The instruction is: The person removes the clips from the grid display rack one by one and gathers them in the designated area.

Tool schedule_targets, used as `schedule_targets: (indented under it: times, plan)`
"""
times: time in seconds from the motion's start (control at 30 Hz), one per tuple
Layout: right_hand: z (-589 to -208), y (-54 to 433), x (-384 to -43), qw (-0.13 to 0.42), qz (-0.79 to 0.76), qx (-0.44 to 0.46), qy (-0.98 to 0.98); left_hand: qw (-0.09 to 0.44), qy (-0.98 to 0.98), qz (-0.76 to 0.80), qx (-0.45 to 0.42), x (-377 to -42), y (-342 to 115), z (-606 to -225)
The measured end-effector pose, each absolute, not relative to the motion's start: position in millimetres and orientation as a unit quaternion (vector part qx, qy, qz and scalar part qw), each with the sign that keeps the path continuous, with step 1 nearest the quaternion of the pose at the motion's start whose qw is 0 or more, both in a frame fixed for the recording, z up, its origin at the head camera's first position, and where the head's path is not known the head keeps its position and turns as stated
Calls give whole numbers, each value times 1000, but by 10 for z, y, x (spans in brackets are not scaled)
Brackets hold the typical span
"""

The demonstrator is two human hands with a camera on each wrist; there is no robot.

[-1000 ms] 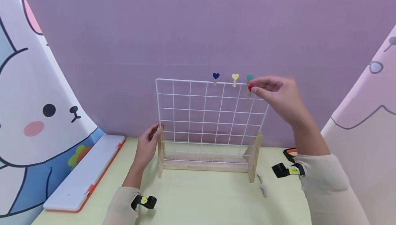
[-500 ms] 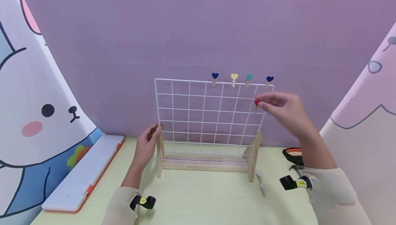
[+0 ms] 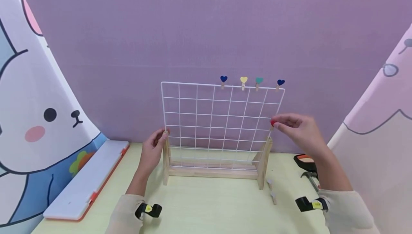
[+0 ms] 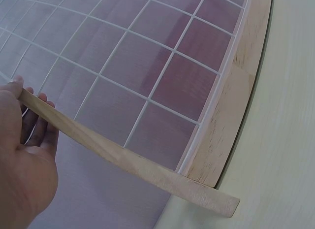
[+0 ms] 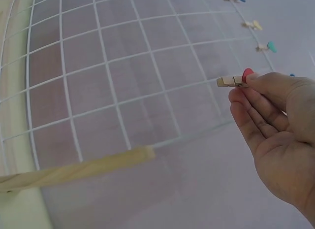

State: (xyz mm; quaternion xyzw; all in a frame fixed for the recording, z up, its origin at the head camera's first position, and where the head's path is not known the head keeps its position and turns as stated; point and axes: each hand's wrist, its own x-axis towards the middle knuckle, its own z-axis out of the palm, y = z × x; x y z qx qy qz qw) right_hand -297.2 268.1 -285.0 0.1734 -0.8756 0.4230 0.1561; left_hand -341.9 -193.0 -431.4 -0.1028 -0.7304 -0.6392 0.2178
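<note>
My right hand [image 3: 297, 130] pinches a small wooden clothespin with a red heart [image 5: 247, 74] between thumb and fingertips, at the right side of the white wire grid [image 3: 212, 114]. In the right wrist view its wooden end [image 5: 226, 82] points at the grid; whether they touch, I cannot tell. My left hand [image 3: 153, 150] grips the top of the left wooden upright [image 4: 133, 160], thumb on one side and fingers on the other. Along the grid's top wire sit clothespins with a dark blue heart [image 3: 223, 79], a yellow heart [image 3: 243, 79], a teal heart [image 3: 259, 80] and another dark blue heart [image 3: 280, 82].
Two clothespins [image 3: 273, 198] lie on the pale yellow table [image 3: 206, 209] by the stand's right foot. A hammer [image 3: 310, 176] and an orange-and-black object [image 3: 304, 162] are partly behind my right arm. At left lies a flat white case [image 3: 87, 180] with orange clasps.
From near the teal heart, my right hand has moved down and right along the grid with the red-heart clothespin. This uncovers the right dark blue heart. My left hand stays put.
</note>
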Motion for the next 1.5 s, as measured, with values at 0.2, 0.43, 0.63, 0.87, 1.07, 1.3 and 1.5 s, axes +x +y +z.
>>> schedule_targets:
  times: [0.2, 0.43, 0.63, 0.87, 1.07, 1.3, 1.5]
  plan:
    - [-3020, 2781, -2952, 138, 434, 170, -874, 215, -731, -640, -98, -3415, -1937, -4322]
    - [-3318, 2918, -2914, 140, 450, 148, -869, 216, -729, -642, -102, -3408, -1922, -4301]
    - [-3585, 2984, -2891, 128, 469, 122, -865, 216, -729, -642, -104, -3418, -1918, -4291]
    - [-3776, 3020, -2904, 118, 480, 118, -861, 215, -735, -636, -100, -3401, -1923, -4287]
    - [-3974, 3089, -2892, 105, 483, 116, -862, 215, -734, -636, -101, -3394, -1929, -4288]
    - [-4298, 3184, -2873, 93, 485, 102, -863, 217, -729, -640, -106, -3411, -1927, -4284]
    - [-4478, 3261, -2845, 65, 500, 83, -860, 214, -731, -640, -101, -3411, -1929, -4296]
